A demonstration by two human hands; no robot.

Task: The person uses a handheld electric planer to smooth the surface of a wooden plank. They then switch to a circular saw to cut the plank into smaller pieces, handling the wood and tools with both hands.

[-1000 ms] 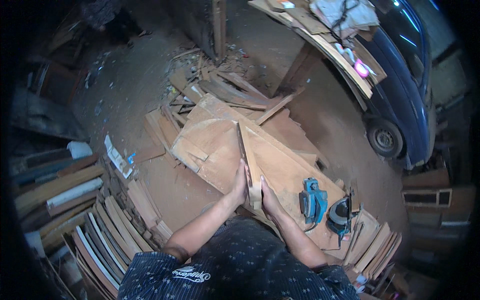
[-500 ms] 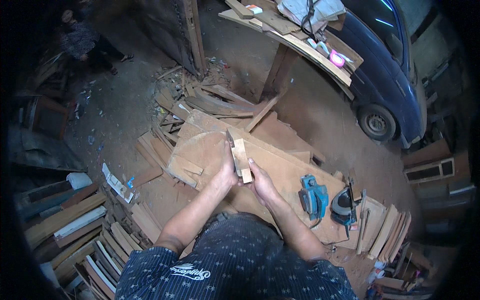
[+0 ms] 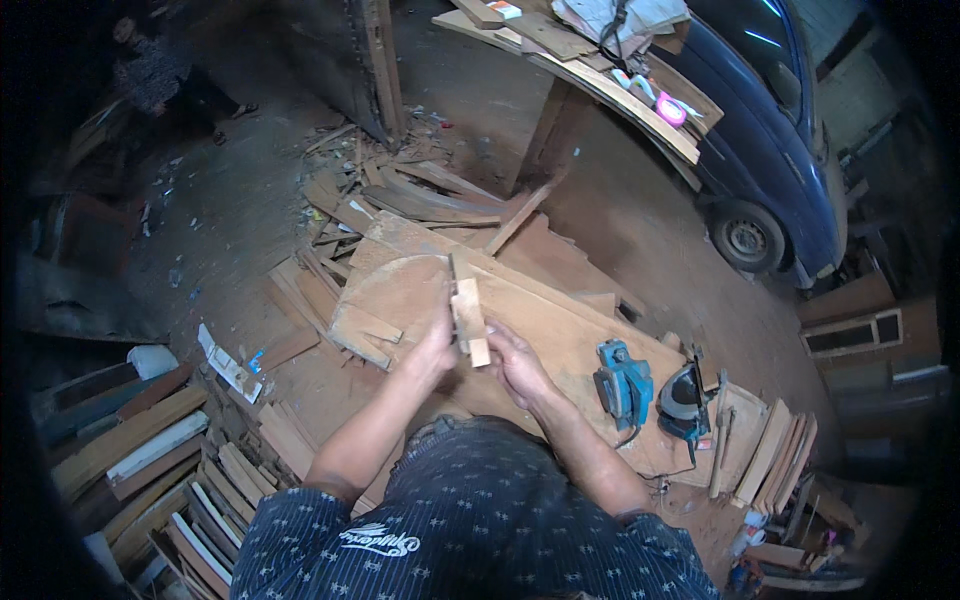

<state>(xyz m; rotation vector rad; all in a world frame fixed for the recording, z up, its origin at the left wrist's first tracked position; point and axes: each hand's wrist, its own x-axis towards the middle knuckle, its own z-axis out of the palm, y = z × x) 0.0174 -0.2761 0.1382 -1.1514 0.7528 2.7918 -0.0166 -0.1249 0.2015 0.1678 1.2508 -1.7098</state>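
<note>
Between my hands is a narrow wooden piece (image 3: 470,320), pale with a dark side, seen nearly end-on above a dusty board worktop (image 3: 560,350). My left hand (image 3: 436,340) grips it along the left side, fingers partly hidden by the wood. My right hand (image 3: 515,365) holds it from the right, fingers curled around its near end. To the right on the worktop lie a teal electric planer (image 3: 624,390) and a teal-and-dark circular saw (image 3: 682,400) with cords.
Stacked boards (image 3: 150,450) at lower left; more planks (image 3: 775,460) at right. Scrap wood (image 3: 420,190) lies beyond the worktop. A raised shelf (image 3: 640,115) holds boards and cloth, beside a dark blue vehicle (image 3: 815,200). Another person (image 3: 165,80) is at upper left.
The wooden piece has been tilted so it appears shorter, more end-on. Both hands have risen and moved leftward in the picture. The view has shifted, showing more of the other person.
</note>
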